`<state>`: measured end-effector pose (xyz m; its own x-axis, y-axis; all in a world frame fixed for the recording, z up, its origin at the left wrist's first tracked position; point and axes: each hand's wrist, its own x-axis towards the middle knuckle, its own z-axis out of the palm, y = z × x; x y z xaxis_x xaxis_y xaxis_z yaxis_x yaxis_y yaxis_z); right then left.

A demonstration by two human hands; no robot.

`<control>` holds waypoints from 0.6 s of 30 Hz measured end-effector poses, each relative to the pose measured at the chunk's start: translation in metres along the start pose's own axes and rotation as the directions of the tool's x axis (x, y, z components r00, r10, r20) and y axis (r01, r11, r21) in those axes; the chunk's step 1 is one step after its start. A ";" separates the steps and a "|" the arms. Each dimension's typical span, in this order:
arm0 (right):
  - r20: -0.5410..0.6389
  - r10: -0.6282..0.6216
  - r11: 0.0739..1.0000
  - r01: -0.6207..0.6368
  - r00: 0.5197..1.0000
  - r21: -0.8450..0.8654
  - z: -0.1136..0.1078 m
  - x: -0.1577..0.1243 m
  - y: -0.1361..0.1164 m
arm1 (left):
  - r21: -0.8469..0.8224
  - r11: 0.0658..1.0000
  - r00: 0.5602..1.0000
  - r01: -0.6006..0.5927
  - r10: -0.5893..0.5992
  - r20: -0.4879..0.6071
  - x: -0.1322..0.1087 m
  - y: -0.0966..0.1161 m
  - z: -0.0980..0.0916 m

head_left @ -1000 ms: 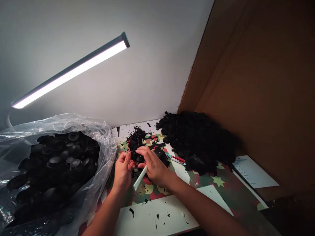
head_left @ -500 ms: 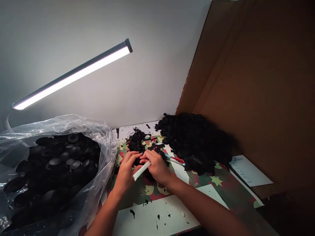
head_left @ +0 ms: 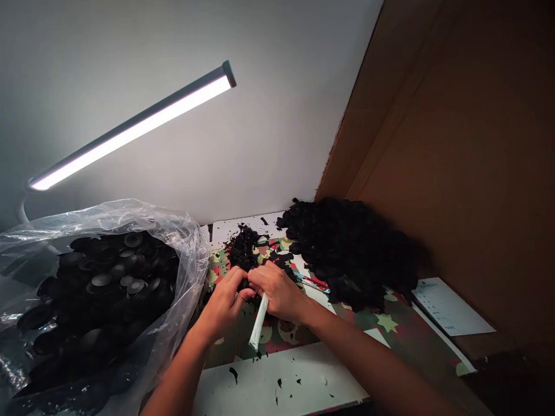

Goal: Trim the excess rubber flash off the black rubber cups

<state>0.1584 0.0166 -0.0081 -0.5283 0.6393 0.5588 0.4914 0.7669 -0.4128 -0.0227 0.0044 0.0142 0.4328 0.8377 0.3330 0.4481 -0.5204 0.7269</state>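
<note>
My right hand [head_left: 278, 290] is closed around a tool with a white, wrapped-looking handle [head_left: 259, 325], which points down toward me; its working end is hidden by my fingers. Close against it, my left hand [head_left: 225, 301] pinches a small black piece [head_left: 244, 284], mostly covered by the fingers. Behind both hands lies a heap of thin black trimmings [head_left: 243, 245]. To the left, a clear plastic bag [head_left: 193, 254] holds many round black rubber-like discs [head_left: 102, 281].
A large pile of black pieces [head_left: 347, 248] lies at the back right, against a cardboard panel [head_left: 455, 173]. Red-and-blue-handled tools [head_left: 315, 283] rest beside it. A white sheet [head_left: 277, 381] with black scraps is in front; a lit lamp [head_left: 134, 127] hangs above. A printed card [head_left: 453, 306] lies right.
The white handle has swung from pointing down-left to pointing more steeply toward me as my right hand turned. My left thumb has shifted beside the black piece. The view has moved slightly.
</note>
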 end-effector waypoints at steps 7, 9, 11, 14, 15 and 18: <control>-0.061 0.085 0.994 -0.089 0.994 -0.062 -0.002 -0.001 0.005 | -0.117 0.978 0.969 0.173 -0.190 -0.156 0.009 0.008 0.012; -0.092 0.067 0.992 -0.076 0.994 -0.101 0.002 0.000 0.006 | -0.176 0.958 0.936 0.227 -0.265 -0.231 0.013 0.006 0.021; -0.112 0.040 0.989 -0.056 0.993 -0.138 0.008 0.000 0.003 | -0.274 0.926 0.900 0.259 -0.334 -0.279 0.018 0.002 0.027; -0.077 -0.056 0.990 0.045 0.995 -0.131 0.018 -0.004 -0.013 | -0.406 0.881 0.829 0.244 -0.407 -0.384 0.030 -0.006 0.025; -0.041 -0.117 0.989 0.113 0.992 -0.099 0.021 -0.006 -0.019 | -0.424 0.876 0.799 0.232 -0.420 -0.430 0.034 -0.008 0.022; -0.021 -0.142 0.990 0.142 0.990 -0.022 0.024 -0.010 -0.026 | -0.438 0.880 0.767 0.186 -0.409 -0.495 0.041 -0.006 0.010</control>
<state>0.1342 -0.0085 -0.0197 -0.5783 0.5225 0.6266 0.4267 0.8483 -0.3136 -0.0001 0.0402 0.0177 -0.2389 0.9368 0.2557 0.1322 -0.2295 0.9643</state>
